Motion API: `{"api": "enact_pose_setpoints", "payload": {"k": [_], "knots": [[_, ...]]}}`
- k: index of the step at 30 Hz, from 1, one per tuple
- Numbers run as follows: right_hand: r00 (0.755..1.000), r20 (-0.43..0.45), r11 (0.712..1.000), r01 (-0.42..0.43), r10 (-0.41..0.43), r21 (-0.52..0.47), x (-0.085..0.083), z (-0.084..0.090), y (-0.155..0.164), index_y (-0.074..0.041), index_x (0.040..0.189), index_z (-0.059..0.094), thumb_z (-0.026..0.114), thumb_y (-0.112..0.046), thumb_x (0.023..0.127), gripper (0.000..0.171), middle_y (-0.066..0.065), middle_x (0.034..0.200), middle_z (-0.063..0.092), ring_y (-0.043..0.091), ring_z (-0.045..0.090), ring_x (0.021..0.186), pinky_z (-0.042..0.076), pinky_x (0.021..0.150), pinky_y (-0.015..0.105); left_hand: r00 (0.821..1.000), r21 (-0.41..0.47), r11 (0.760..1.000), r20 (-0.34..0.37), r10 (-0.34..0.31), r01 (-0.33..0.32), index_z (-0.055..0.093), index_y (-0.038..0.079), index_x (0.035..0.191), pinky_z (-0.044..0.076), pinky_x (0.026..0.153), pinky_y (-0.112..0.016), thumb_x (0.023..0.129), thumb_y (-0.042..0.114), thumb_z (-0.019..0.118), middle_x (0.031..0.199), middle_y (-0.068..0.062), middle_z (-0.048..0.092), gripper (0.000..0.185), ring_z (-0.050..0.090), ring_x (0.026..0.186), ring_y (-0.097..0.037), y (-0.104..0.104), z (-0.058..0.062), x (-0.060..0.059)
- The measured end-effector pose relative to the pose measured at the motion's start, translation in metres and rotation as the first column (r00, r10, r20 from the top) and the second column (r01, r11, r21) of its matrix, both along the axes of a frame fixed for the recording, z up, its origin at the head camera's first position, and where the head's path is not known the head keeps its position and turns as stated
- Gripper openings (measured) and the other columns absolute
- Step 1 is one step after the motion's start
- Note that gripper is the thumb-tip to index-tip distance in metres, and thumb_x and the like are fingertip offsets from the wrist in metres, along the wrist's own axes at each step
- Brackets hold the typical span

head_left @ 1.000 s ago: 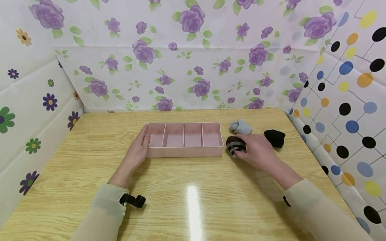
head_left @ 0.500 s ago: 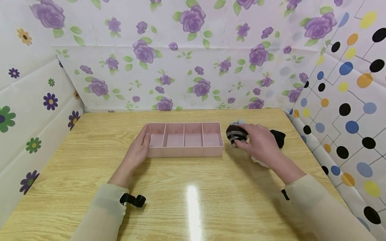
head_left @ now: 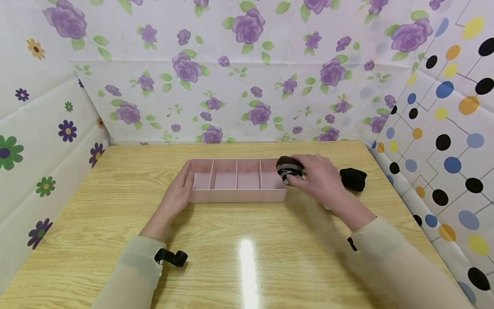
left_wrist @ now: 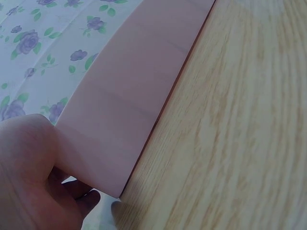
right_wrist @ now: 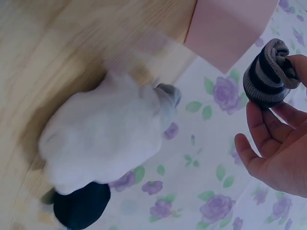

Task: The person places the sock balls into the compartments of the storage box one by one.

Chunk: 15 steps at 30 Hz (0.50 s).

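on the wooden table [head_left: 247,223], the left hand [head_left: 175,195] rests with straight fingers against the left end of the pink divided tray [head_left: 235,195]. the right hand [head_left: 320,178] pinches a rolled striped sock [head_left: 288,168] in its fingertips, held above the tray's right end. just right lies a black sock roll [head_left: 353,178]; a white sock roll [right_wrist: 105,139] shows below the wrist.

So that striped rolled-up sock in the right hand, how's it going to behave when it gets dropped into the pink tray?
The striped sock looks soft and knitted, so it would probably squash rather than bounce. The right hand lifts it by the fingertips, so it seems light. Being rolled, it might loosen or roll a little against the pink tray walls.
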State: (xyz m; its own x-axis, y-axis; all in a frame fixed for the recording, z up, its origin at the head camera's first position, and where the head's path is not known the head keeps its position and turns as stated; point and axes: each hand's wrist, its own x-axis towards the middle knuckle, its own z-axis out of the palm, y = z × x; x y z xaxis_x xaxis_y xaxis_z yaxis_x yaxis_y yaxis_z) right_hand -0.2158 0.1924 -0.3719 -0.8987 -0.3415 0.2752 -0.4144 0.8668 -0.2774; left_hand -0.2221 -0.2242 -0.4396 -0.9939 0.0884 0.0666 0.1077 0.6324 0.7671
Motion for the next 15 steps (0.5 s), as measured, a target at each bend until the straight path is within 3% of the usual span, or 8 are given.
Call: {"api": "enact_pose_setpoints", "payload": {"k": [5, 12, 15], "knots": [[1.0, 0.018, 1.0, -0.026, 0.026, -0.014, -0.005, 0.002, -0.013, -0.008, 0.146, 0.069, 0.082, -0.037, 0.102, 0.054, 0.014, 0.129, 0.076, 0.039, 0.068, 0.117, 0.056, 0.099, 0.06, 1.0, 0.003, 1.0, 0.004, 0.001, -0.001, 0.011, 0.007, 0.178, 0.014, 0.136, -0.058, 0.122, 0.03, 0.026, 0.181, -0.022, 0.017, 0.063, 0.016, 0.167, -0.044, 0.0, 0.0, 0.0], [0.999, 0.002, 0.999, -0.052, 0.052, -0.011, -0.008, 0.0, -0.027, -0.008, 0.142, 0.071, 0.082, -0.037, 0.102, 0.051, 0.011, 0.12, 0.078, 0.036, 0.07, 0.107, 0.057, 0.094, 0.056, 1.0, -0.001, 1.0, 0.005, 0.004, -0.004, 0.012, 0.006, 0.178, 0.014, 0.136, -0.058, 0.122, 0.032, 0.026, 0.181, -0.022, 0.017, 0.063, 0.016, 0.167, -0.044, -0.001, -0.001, 0.0], [0.999, 0.005, 0.999, -0.052, 0.052, -0.004, -0.01, -0.003, -0.03, -0.008, 0.141, 0.072, 0.082, -0.038, 0.102, 0.05, 0.01, 0.117, 0.078, 0.035, 0.07, 0.105, 0.056, 0.098, 0.057, 1.0, -0.002, 1.0, 0.005, 0.004, -0.004, 0.011, 0.006, 0.178, 0.014, 0.136, -0.058, 0.122, 0.031, 0.026, 0.181, -0.023, 0.017, 0.063, 0.016, 0.167, -0.044, -0.001, -0.001, 0.0]]}}
